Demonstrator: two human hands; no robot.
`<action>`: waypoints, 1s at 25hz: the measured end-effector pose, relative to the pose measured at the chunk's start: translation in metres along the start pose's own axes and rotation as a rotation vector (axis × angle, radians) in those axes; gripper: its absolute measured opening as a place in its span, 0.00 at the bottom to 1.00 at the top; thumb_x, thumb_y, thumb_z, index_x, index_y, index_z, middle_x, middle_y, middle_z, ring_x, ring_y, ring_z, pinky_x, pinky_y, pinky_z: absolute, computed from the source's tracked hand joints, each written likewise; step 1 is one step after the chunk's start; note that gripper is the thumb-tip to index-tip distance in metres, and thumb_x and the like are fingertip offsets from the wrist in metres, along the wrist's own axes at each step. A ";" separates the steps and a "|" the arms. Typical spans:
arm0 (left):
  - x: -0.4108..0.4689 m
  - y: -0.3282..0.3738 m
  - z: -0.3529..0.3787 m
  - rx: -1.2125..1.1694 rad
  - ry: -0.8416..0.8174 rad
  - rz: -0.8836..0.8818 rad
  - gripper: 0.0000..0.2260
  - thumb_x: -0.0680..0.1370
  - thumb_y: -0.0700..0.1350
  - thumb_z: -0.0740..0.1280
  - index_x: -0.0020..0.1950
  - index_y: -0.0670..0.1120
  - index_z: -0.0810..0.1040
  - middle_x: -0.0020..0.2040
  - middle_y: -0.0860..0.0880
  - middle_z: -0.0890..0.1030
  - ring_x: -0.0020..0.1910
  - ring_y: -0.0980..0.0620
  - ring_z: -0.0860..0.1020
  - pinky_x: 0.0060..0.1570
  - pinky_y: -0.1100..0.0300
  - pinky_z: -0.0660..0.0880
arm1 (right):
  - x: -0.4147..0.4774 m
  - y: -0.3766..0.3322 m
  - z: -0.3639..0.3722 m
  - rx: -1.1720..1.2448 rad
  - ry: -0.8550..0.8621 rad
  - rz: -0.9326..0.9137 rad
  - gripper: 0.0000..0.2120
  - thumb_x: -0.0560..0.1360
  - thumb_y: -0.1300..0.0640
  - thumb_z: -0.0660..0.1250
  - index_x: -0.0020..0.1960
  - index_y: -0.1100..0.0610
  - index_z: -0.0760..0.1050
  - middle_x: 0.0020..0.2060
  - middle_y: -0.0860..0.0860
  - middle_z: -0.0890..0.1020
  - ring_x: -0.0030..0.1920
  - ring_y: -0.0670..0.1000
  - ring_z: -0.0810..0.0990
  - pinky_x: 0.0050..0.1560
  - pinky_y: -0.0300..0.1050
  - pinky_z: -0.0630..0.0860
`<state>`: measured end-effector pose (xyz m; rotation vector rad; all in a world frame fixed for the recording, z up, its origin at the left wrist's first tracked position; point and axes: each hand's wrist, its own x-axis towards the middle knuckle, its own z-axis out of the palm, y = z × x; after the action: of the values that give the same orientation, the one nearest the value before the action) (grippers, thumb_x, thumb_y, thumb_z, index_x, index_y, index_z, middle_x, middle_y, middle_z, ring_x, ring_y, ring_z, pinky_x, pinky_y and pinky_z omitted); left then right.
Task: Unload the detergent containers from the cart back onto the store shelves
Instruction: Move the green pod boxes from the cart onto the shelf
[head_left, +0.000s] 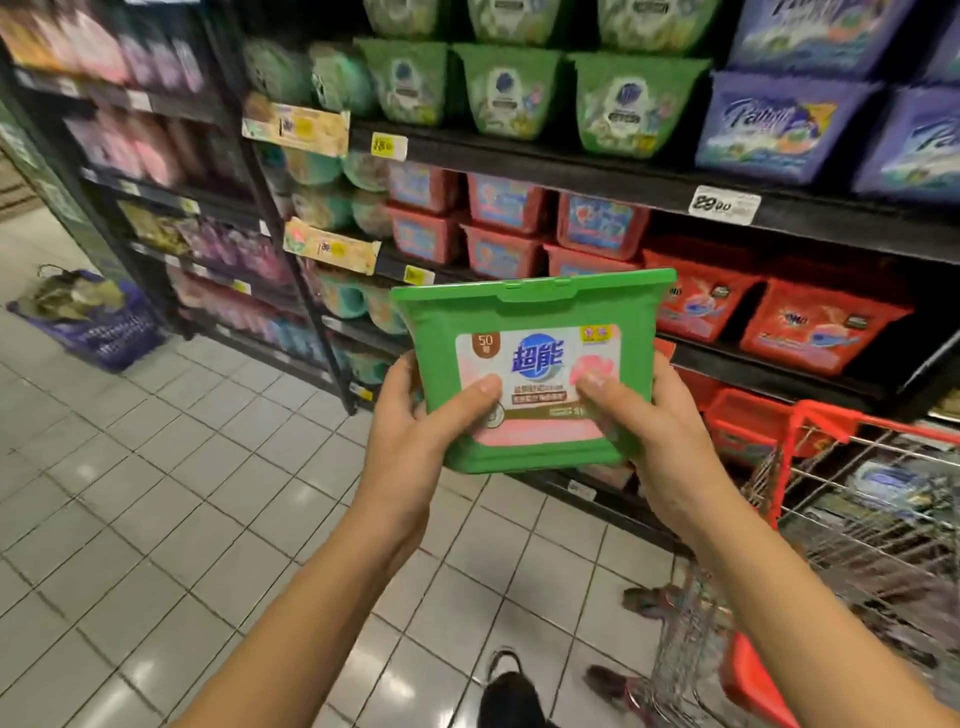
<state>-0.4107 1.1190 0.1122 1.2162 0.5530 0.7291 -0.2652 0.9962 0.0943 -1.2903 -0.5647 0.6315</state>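
Black store shelves (571, 174) fill the upper half of the frame, running from the upper left to the right edge. A pale tiled floor (156, 493) spreads across the lower left. At the lower right stands a wire cart (857, 525) with red trim, close beside the shelving; what lies inside it is blurred.

On the top shelf, green tubs (511, 88) sit in a row at upper centre, with purple tubs (774, 124) just beside them at the upper right. Red tubs (821, 325) are stacked on the shelf below. A blue basket (98, 325) rests on the floor at the left edge.

In the centre of the frame a green detergent container (530, 306) is held up in the air in front of the red tubs, its labelled face turned toward the camera and its lid edge uppermost. The left hand (410, 421) grips its lower left side and the right hand (660, 431) its lower right side. Both thumbs (467, 400) press on the front label, apart from each other, while the fingers curl behind the container, mostly hidden.

A white price tag (724, 205) hangs on the shelf edge at the upper right.
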 end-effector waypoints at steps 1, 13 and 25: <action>0.022 0.010 0.001 -0.002 -0.025 0.023 0.29 0.66 0.42 0.74 0.66 0.41 0.73 0.56 0.45 0.84 0.53 0.47 0.83 0.47 0.59 0.80 | 0.019 -0.008 0.005 -0.001 0.016 -0.030 0.31 0.66 0.49 0.75 0.65 0.56 0.70 0.56 0.54 0.83 0.55 0.57 0.83 0.50 0.52 0.81; 0.250 0.149 0.053 0.020 -0.299 0.375 0.30 0.66 0.47 0.72 0.66 0.43 0.73 0.57 0.46 0.83 0.55 0.48 0.82 0.53 0.56 0.80 | 0.221 -0.149 0.043 0.002 0.170 -0.435 0.34 0.62 0.53 0.76 0.65 0.58 0.70 0.56 0.54 0.83 0.56 0.54 0.83 0.58 0.54 0.79; 0.454 0.259 0.096 0.043 -0.587 0.512 0.16 0.74 0.45 0.71 0.61 0.45 0.76 0.53 0.49 0.85 0.48 0.54 0.84 0.42 0.62 0.80 | 0.363 -0.281 0.071 -0.370 0.365 -0.659 0.38 0.62 0.45 0.75 0.67 0.57 0.67 0.59 0.51 0.81 0.56 0.47 0.81 0.53 0.39 0.79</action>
<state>-0.0956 1.4458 0.3878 1.5503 -0.2410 0.7356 -0.0266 1.2573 0.3952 -1.4107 -0.7697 -0.2641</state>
